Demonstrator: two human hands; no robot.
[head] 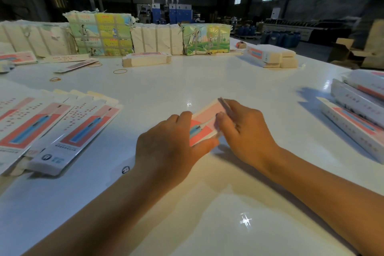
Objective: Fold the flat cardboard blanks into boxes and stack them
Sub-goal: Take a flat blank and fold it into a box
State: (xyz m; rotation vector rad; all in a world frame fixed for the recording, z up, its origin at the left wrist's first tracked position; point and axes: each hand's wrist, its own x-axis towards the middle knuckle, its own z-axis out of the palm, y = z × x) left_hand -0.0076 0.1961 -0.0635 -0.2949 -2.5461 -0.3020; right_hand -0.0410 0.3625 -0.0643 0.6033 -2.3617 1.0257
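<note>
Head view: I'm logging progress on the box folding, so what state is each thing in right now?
Box: partly folded, held between both hands on the table.
Left hand: gripping the box's near end.
Right hand: fingers curled on the box's right side.
Flat blanks: unfolded, fanned out at left.
Folded boxes: stacked at right.
Rubber bands: loose on the table.
Wrapped bundles: still strapped, at the far edge.
</note>
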